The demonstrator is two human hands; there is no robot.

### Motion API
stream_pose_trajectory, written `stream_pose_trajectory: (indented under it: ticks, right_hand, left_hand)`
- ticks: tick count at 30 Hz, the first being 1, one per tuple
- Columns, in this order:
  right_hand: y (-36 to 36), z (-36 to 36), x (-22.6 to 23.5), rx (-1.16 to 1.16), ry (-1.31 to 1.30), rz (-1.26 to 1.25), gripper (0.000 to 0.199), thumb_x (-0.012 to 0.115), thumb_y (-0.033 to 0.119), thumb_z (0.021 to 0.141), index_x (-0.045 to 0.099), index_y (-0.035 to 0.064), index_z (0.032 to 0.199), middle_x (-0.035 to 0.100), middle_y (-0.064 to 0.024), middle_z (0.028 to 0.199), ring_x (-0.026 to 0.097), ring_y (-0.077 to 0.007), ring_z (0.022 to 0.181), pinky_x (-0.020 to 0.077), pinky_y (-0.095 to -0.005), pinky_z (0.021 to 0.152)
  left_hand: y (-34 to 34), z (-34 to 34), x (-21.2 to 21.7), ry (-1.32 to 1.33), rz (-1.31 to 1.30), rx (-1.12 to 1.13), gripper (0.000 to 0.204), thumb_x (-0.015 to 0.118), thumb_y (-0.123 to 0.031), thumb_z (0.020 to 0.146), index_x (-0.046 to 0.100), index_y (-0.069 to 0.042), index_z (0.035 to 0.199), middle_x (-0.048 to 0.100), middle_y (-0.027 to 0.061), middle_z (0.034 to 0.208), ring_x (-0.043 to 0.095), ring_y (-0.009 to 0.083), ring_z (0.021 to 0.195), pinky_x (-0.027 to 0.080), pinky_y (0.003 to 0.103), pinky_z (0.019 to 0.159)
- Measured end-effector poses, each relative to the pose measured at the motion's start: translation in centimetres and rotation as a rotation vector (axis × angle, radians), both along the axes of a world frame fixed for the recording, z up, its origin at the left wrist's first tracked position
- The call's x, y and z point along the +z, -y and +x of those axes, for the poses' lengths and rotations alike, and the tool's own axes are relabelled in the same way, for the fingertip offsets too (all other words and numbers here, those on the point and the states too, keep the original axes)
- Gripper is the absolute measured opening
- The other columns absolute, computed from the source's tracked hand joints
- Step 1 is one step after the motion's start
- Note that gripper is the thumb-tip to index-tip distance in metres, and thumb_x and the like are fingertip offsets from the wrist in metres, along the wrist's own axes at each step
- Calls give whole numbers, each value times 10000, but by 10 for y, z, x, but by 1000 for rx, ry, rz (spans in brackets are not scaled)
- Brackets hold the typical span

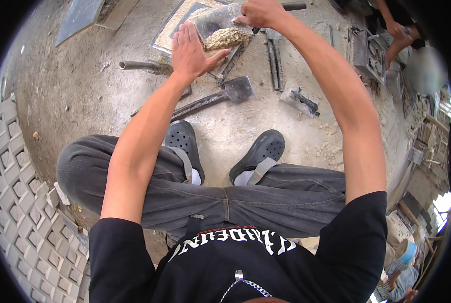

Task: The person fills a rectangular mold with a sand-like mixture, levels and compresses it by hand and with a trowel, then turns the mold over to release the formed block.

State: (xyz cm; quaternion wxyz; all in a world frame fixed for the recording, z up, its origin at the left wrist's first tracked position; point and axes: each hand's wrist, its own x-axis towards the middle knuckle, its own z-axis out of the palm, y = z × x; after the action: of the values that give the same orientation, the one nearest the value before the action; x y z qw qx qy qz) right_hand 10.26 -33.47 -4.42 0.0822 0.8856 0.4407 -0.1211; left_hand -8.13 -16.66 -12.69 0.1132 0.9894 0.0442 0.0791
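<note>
Left hand [192, 50] lies flat, fingers together and straight, thumb splayed right, palm down on the edge of a grey mould [216, 17]. Thumb tip touches the heap of sandy mortar [227, 38] sitting in the mould. Right hand [259, 13] is closed in a fist-like pinch at the top of the mould, fingers curled tight on a small tool; the tool itself is mostly hidden, cannot tell what kind. Mould rests on a square tile [177, 22] with a pale border, at the top of the frame on dusty ground [84, 91].

Just below the left hand: a flat-bladed trowel [225, 93] with a long handle lying toward lower left. A metal pipe [139, 65] lies left of the wrist. Two dark metal bars [275, 55] lie right of the mould, and a small grey block with a black clamp [301, 100] sits further right.

Person squats, grey trousers, black perforated clogs [185, 144] planted either side of centre. Black shirt at the bottom edge.

Left edge: stacked grey patterned blocks [18, 192]. Top right: another person's hand [393, 28] beside a metal frame [367, 53], well apart from the mould.
</note>
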Motion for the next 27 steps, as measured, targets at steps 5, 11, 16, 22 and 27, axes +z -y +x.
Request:
stream_pose_trajectory:
  ticks: [5,11,16,22,27]
  right_hand:
    - [-2,-2,3,75,-37,-145,302,649,352,826,727,60,833,717,-175,835,696,-334,750,558,-447,665]
    - [47,-10,-13,138,-185,84,488,698,486,808,636,47,605,564,-161,545,557,-358,513,439,-440,507]
    - [153,-27,6,-36,-282,55,447,696,443,821,660,37,639,566,-171,565,551,-340,535,440,-450,525]
    - [335,-74,32,-345,-122,-217,461,676,468,819,703,23,704,620,-210,647,628,-387,653,489,-474,604]
    - [515,-139,32,-392,256,-672,248,580,252,913,716,68,819,702,-173,825,692,-340,772,540,-452,658]
  left_hand:
    - [23,-16,8,26,-25,109,1328,455,-905,712,168,156,1458,227,299,1543,172,375,1474,127,448,1207]
    - [21,-33,4,1,-68,-19,1260,414,-872,774,154,140,1478,212,307,1547,167,368,1478,118,434,1208]
    - [-7,-17,-3,-18,3,-16,1226,277,-893,797,156,107,1498,149,283,1577,111,352,1494,90,428,1216]
    - [-11,28,0,-174,60,149,1214,235,-880,813,94,108,1504,94,290,1585,66,375,1496,70,441,1217]
    - [46,50,-9,-147,53,25,1129,205,-821,869,78,102,1506,76,281,1591,58,375,1495,55,444,1218]
